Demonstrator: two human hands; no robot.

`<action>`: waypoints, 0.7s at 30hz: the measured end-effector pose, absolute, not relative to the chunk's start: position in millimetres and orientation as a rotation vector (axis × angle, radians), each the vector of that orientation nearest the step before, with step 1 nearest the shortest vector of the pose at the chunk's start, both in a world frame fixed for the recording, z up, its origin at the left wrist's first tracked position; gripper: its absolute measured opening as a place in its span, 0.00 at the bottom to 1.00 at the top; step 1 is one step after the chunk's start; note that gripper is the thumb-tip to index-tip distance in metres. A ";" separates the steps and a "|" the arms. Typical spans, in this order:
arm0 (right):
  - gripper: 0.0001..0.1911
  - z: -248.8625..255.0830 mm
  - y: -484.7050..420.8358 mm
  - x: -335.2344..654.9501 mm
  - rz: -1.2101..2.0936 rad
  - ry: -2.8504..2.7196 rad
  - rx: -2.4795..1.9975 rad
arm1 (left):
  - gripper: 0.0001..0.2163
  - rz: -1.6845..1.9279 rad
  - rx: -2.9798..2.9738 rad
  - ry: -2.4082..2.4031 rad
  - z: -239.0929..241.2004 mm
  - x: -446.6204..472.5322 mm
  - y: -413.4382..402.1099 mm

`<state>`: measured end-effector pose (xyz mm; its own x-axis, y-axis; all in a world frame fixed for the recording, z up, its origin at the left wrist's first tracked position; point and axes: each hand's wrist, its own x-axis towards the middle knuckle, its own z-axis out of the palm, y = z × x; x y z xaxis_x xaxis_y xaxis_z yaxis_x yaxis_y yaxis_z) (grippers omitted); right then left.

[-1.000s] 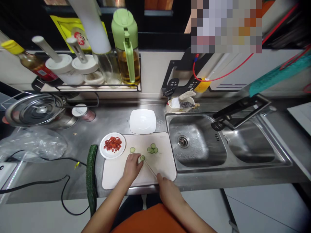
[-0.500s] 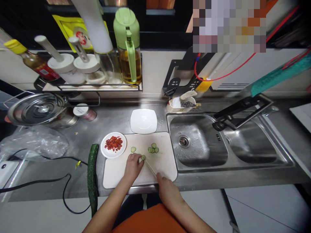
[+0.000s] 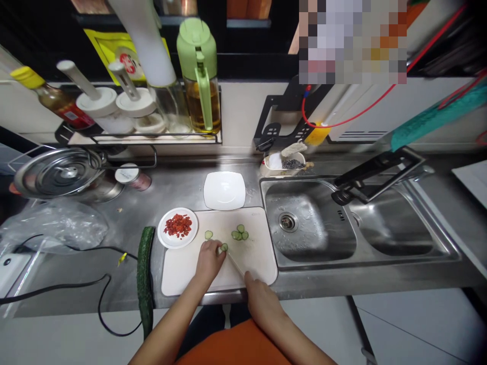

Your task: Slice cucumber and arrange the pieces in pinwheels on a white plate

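Observation:
On the white cutting board (image 3: 182, 276), my left hand (image 3: 208, 258) has its fingers closed on a small piece of cucumber (image 3: 224, 247). A knife (image 3: 236, 264) is gripped in my right hand (image 3: 262, 295), its thin blade slanting up to the left with the tip end by that piece. Several round cucumber slices (image 3: 239, 234) lie in a cluster to the right of my left hand. Another slice (image 3: 208, 234) rests just above my knuckles. A whole cucumber (image 3: 145, 279) lies lengthwise left of the board, overhanging the counter's front edge.
A plate of chopped red peppers (image 3: 162, 238) overlaps the board's upper left corner. Behind the board sits a white dish (image 3: 224, 190). The double sink (image 3: 315, 258) is to the right. A lidded pot (image 3: 61, 175), a plastic bag (image 3: 57, 223) and a black cable (image 3: 68, 284) occupy the left.
The view has shifted very slightly. The knife's blade has tilted a little beside the cucumber piece, while both hands keep almost the same place.

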<state>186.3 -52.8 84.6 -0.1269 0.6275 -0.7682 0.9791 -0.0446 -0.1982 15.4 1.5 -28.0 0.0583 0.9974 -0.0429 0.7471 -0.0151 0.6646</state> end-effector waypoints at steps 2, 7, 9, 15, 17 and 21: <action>0.30 83.8 -55.2 193.1 -1.048 1.775 1.690 | 0.05 0.606 1.799 1.726 -25.2 16.8 2.7; 0.28 83.6 -58.9 208.0 -1.084 1.767 1.685 | 0.03 0.557 1.720 1.675 -15.8 17.5 4.5; 0.27 84.4 -58.9 210.2 -1.093 1.767 1.685 | 0.04 0.552 1.690 1.715 -12.1 13.6 7.4; 0.26 85.1 -57.3 208.1 -1.069 1.761 1.675 | 0.06 0.459 1.776 1.992 -7.3 -7.1 25.3; 0.27 85.3 -56.2 207.5 -1.070 1.757 1.676 | 0.07 0.385 1.824 2.055 -8.3 -11.1 29.0; 0.28 86.1 -54.9 208.1 -1.066 1.758 1.667 | 0.09 0.411 1.923 2.049 -12.2 -9.4 32.1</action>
